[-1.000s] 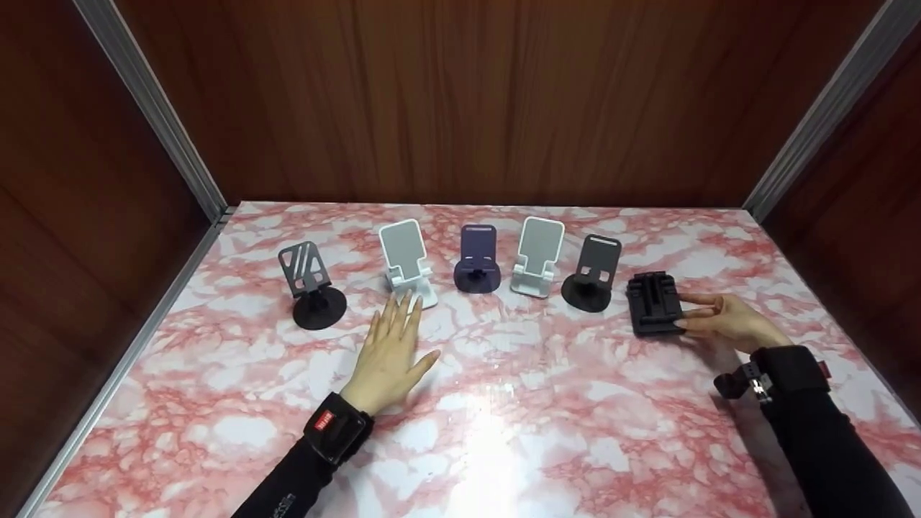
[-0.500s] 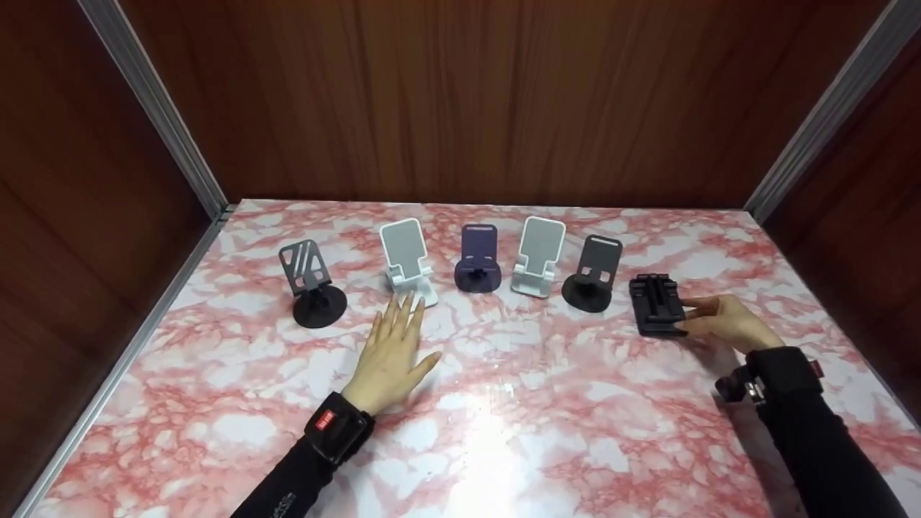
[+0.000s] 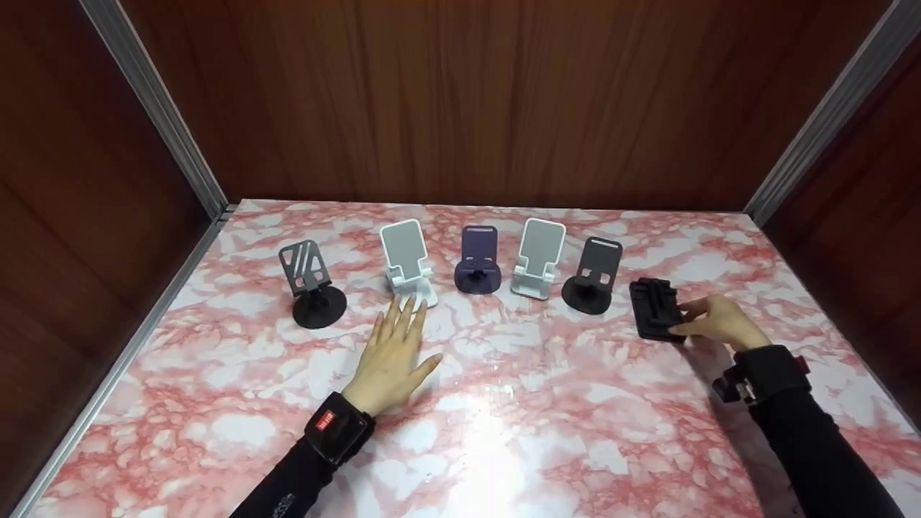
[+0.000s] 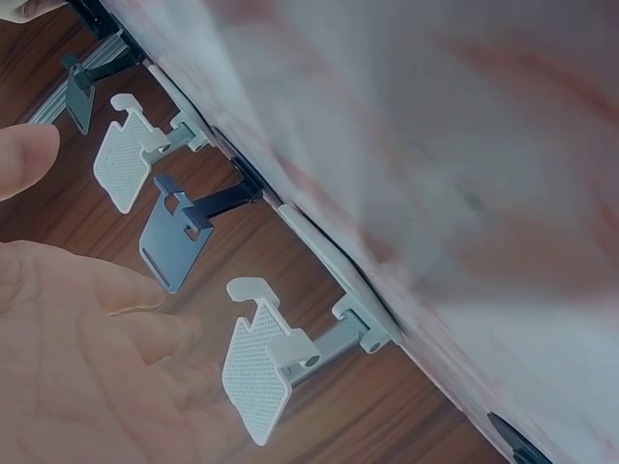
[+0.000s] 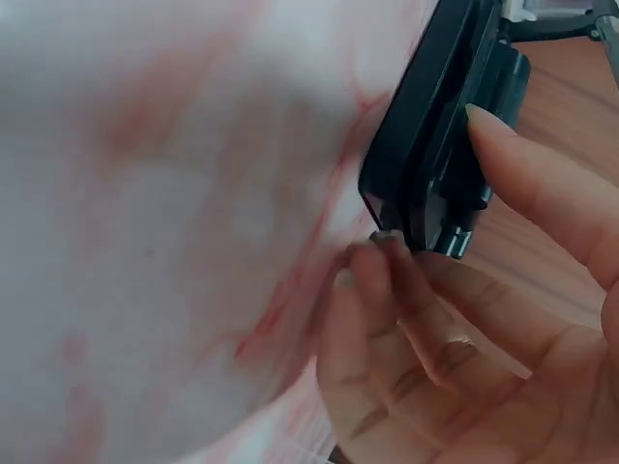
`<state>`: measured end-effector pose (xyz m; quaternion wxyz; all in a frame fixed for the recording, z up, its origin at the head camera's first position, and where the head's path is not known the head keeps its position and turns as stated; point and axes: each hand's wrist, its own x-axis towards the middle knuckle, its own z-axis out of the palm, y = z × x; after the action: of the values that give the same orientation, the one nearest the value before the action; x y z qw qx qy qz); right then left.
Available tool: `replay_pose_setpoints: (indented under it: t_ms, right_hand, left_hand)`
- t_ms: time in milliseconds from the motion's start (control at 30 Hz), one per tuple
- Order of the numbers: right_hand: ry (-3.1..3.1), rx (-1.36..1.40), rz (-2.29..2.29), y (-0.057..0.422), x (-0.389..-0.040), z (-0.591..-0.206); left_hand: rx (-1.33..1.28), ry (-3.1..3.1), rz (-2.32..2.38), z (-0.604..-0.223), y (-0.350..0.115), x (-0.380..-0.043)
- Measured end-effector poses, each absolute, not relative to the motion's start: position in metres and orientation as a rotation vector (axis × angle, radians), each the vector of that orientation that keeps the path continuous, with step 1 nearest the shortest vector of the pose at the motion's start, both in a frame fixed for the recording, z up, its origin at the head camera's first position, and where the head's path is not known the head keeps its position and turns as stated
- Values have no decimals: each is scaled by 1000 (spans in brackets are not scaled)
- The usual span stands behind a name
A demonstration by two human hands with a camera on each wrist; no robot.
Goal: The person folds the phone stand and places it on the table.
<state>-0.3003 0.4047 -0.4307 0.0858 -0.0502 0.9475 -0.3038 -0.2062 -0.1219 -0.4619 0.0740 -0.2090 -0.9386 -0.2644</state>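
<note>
A folded black phone stand (image 3: pixel 653 309) lies at the right end of a curved row of phone stands. My right hand (image 3: pixel 722 322) holds it by its near right edge; in the right wrist view the thumb is on the top of the black stand (image 5: pixel 416 135) and the curled fingers are at its edge. My left hand (image 3: pixel 388 370) is spread, palm down, fingertips at the base of a white phone stand (image 3: pixel 404 252). In the left wrist view that white stand (image 4: pixel 263 362) stands upright beyond the fingers.
Between the hands stand a purple phone stand (image 3: pixel 479 259), another white stand (image 3: pixel 538 252) and a dark grey one (image 3: pixel 599 262). A grey slotted stand (image 3: pixel 306 270) is at the far left. Wood-grain walls (image 3: pixel 460 101) enclose the marbled table (image 3: pixel 561 403) on three sides.
The folded black stand has shifted slightly right and toward me. My right hand has drawn a little left and its fingers have closed in around the edge. My left hand is almost still.
</note>
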Motion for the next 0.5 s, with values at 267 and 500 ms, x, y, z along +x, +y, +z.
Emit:
replay_pose_setpoints:
  t_ms: [267,500]
  right_hand:
    - [2910,-156,-656,389,-295,-408]
    - [2934,-196,-629,366,-292,-393]
  left_hand:
    - [-640,-2826,-787,-461,-119,-205]
    - [-642,-2828,-770,-460,-118,-206]
